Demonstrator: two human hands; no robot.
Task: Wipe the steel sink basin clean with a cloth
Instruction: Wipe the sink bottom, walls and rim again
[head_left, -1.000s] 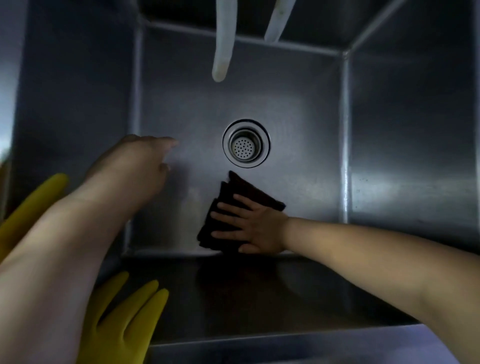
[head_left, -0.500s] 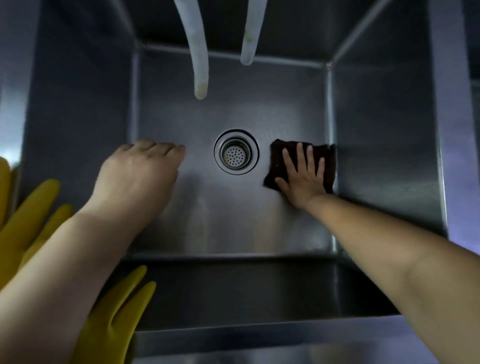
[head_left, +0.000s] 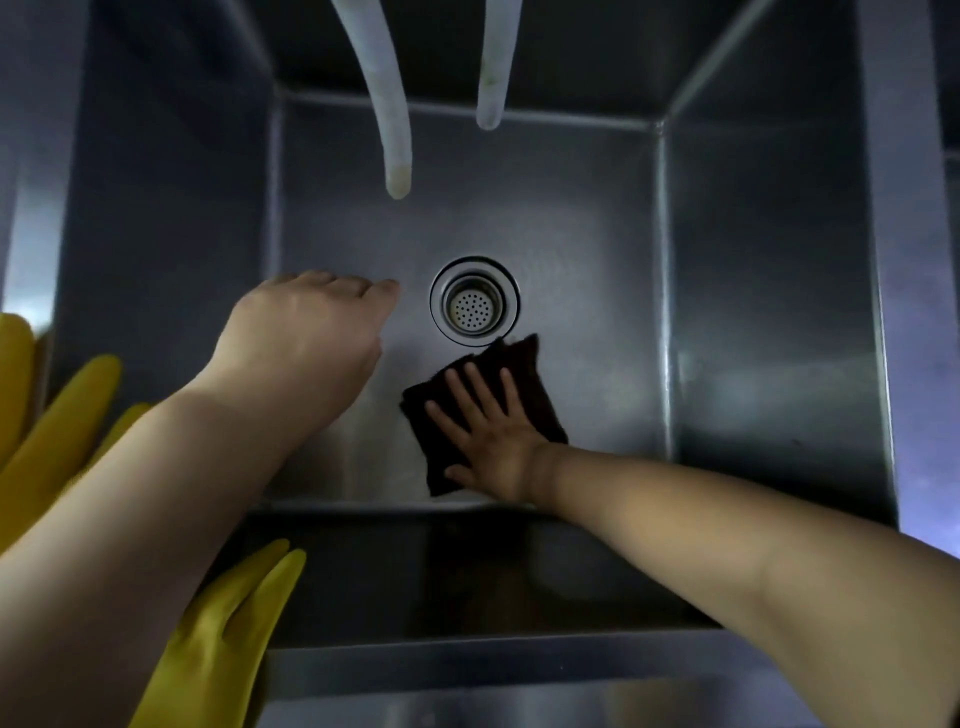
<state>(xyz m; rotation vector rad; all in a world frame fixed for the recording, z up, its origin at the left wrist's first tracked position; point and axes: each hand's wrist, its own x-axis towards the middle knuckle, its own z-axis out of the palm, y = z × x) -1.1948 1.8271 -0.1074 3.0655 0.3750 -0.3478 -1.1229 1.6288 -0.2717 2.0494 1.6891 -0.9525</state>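
A deep steel sink basin (head_left: 582, 218) fills the head view, with a round drain strainer (head_left: 474, 301) in the middle of its floor. A dark folded cloth (head_left: 535, 395) lies flat on the floor just below and right of the drain. My right hand (head_left: 491, 436) presses on the cloth with straight, spread fingers. My left hand (head_left: 306, 332) hovers left of the drain, knuckles up and fingers curled down, holding nothing; whether it touches the floor I cannot tell.
Two pale hoses (head_left: 389, 104) (head_left: 493, 67) hang down from the top into the basin above the drain. Yellow rubber gloves (head_left: 218, 639) drape over the sink's left and near rim (head_left: 467, 660). Steel walls (head_left: 769, 312) close in on all sides.
My right hand slid the cloth from right of the drain back down to just below it. The left hand shifted slightly toward the drain.
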